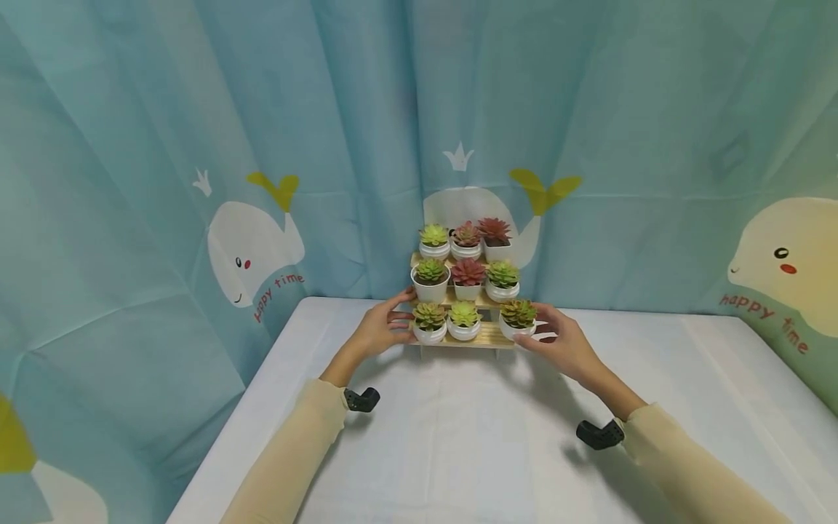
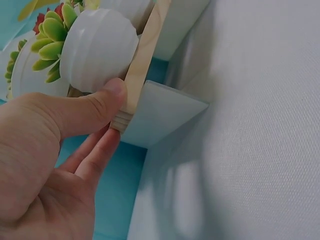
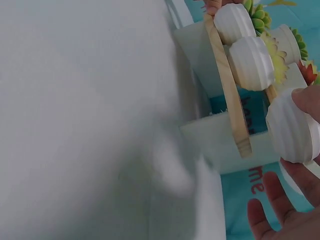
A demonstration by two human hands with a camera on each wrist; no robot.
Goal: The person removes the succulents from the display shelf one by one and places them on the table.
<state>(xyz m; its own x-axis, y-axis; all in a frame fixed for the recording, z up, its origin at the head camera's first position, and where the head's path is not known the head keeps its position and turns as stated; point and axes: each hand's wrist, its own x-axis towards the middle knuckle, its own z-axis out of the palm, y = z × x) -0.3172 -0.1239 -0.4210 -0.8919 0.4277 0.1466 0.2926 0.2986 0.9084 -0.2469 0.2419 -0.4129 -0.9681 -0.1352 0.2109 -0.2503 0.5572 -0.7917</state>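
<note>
A tiered plant stand [image 1: 487, 335] of pale wooden boards on white supports bears several small potted succulents. At the left end of its lowest board, my left hand [image 1: 378, 329] pinches the wood between thumb and fingertips, beside a white pot [image 2: 100, 50] with a green succulent. On the right, my right hand [image 1: 563, 343] holds a round white pot [image 3: 291, 127] with a reddish-green succulent [image 1: 518, 313] between thumb and fingers. In the right wrist view a gap shows between this pot and the front wooden board [image 3: 230, 90].
The stand is on a white-covered table [image 1: 458, 437]. Close behind it hangs a blue curtain [image 1: 353, 145] printed with white whales. Two other pots, one with a yellow-green succulent [image 1: 464, 314], stand on the left part of the lowest board.
</note>
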